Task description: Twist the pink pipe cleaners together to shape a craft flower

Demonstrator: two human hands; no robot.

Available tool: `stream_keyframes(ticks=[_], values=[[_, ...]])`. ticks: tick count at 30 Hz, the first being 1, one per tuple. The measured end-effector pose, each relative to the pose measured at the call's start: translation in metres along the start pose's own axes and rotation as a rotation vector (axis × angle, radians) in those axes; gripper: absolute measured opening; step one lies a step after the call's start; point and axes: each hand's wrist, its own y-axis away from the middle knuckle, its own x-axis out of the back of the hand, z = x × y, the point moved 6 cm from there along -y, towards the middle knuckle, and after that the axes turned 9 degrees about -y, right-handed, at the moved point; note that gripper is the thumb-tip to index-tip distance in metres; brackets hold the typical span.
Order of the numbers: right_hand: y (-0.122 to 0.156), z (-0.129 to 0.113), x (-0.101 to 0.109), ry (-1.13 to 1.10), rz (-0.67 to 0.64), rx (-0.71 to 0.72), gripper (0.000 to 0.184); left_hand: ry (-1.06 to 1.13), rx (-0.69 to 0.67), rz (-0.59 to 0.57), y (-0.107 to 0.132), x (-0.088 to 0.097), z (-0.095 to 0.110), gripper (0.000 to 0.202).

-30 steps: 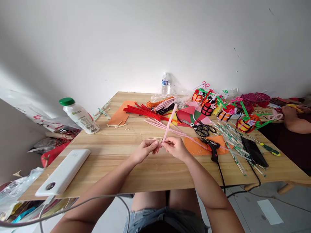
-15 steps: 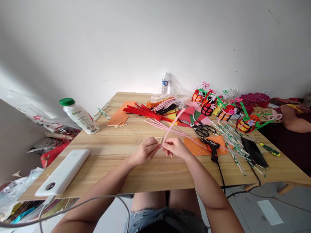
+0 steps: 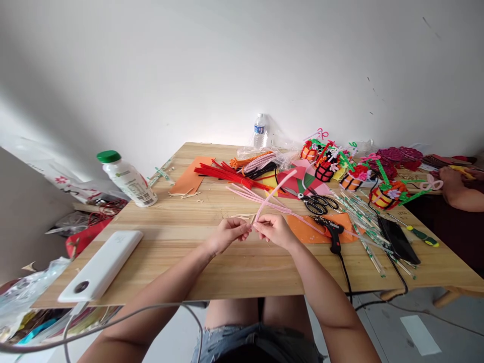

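Between my hands is a pink pipe cleaner [image 3: 273, 192], its free end curving up and to the right. My left hand [image 3: 230, 235] pinches its lower end with thumb and forefinger. Right beside it, my right hand [image 3: 275, 231] is closed on the same pipe cleaner, the fingertips of both hands nearly touching. The exact shape of the gripped end is too small to make out. More pink pipe cleaners [image 3: 242, 192] lie on the table just beyond, near a bundle of red ones [image 3: 230, 175]. Short wooden sticks [image 3: 242, 216] lie behind my fingers.
Right of my hands lie black scissors [image 3: 315, 202], a glue gun [image 3: 333, 233] on orange paper, wrapped straws [image 3: 365, 227], a phone [image 3: 399, 241] and a screwdriver [image 3: 423, 235]. Small decorated baskets [image 3: 351, 179] stand behind. A white bottle [image 3: 128, 179] and power bank [image 3: 102, 264] are left. Another person's hand [image 3: 454, 184] shows far right.
My left hand has turned slightly, its fingers less curled over the pipe cleaner. The free end of the pipe cleaner now leans further right. The whole view has shifted a little.
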Motion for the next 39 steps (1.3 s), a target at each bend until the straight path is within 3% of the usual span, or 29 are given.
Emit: stream_keyframes(ticks=[5,8,11,14,19,21,24,31,33,35,39], values=[[-0.002,0.008,0.001,0.007,-0.023,-0.118,0.025,-0.425,-0.425,0.153,0.006,0.005,0.025,0.029],[-0.002,0.011,0.001,-0.037,-0.062,-0.164,0.029,-0.616,-0.684,0.187,0.015,0.001,0.036,0.017],[-0.002,0.012,0.0,-0.109,-0.1,-0.17,0.032,-0.681,-0.81,0.182,0.021,-0.003,0.042,0.014],[-0.001,0.006,-0.001,-0.148,-0.118,-0.118,0.034,-0.548,-0.701,0.187,0.019,0.001,0.043,0.014],[-0.001,-0.001,0.0,-0.077,-0.024,0.001,0.03,-0.178,-0.168,0.018,0.004,0.0,0.015,0.044],[-0.001,0.001,0.0,-0.017,-0.006,-0.006,0.026,-0.142,-0.072,-0.001,0.002,0.0,0.007,0.047],[-0.001,0.005,0.001,0.027,-0.01,-0.053,0.025,-0.238,-0.142,0.08,0.001,0.004,0.009,0.04],[-0.002,0.008,0.001,-0.034,-0.058,-0.135,0.027,-0.537,-0.61,0.216,0.014,0.001,0.037,0.02],[-0.001,0.008,0.0,-0.104,-0.08,-0.152,0.029,-0.549,-0.663,0.225,0.017,0.0,0.041,0.019],[-0.001,0.005,-0.001,-0.14,-0.105,-0.134,0.031,-0.491,-0.586,0.22,0.015,0.002,0.04,0.022],[0.0,-0.001,-0.001,-0.09,-0.081,-0.033,0.029,-0.197,-0.176,0.059,0.005,0.002,0.017,0.042]])
